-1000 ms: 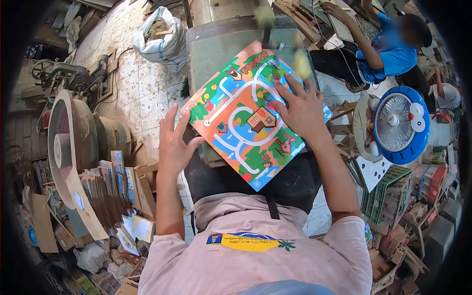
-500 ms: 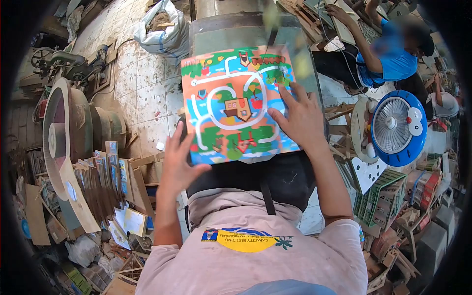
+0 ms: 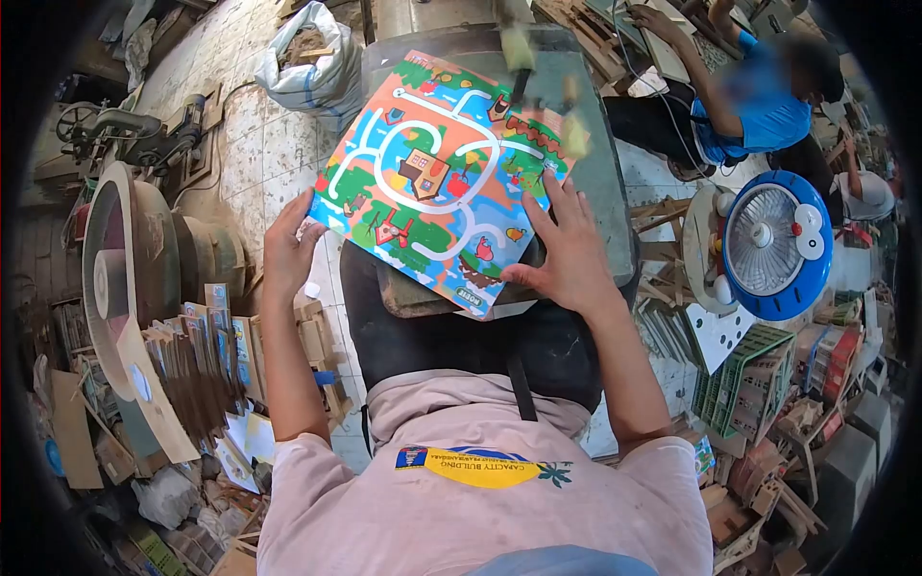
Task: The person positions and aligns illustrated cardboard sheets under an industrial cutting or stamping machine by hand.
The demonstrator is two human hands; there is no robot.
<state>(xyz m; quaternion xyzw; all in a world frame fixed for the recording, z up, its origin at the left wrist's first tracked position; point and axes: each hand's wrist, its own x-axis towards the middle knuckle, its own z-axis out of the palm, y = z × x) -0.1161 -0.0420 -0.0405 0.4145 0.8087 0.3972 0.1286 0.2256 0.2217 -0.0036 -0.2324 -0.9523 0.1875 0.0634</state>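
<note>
A square printed board with a colourful map picture and white winding tracks lies turned at an angle on a worn grey-green machine table. At its left corner, my left hand has its fingers and thumb closed on the edge. My right hand rests along the right edge, fingers spread, thumb on the printed face near the lower corner. Over the board's far right edge stands a dark upright machine part, with blurred pale pieces near it.
A white sack of sawdust stands beyond the table. At left are a large band-wheel machine and stacked thin boards. On the right are a blue fan, a green crate and a seated person in a blue shirt.
The board has turned clockwise and shifted up and left. My left hand has moved up and left from the board's lower edge to its left corner; my right hand has shifted slightly left.
</note>
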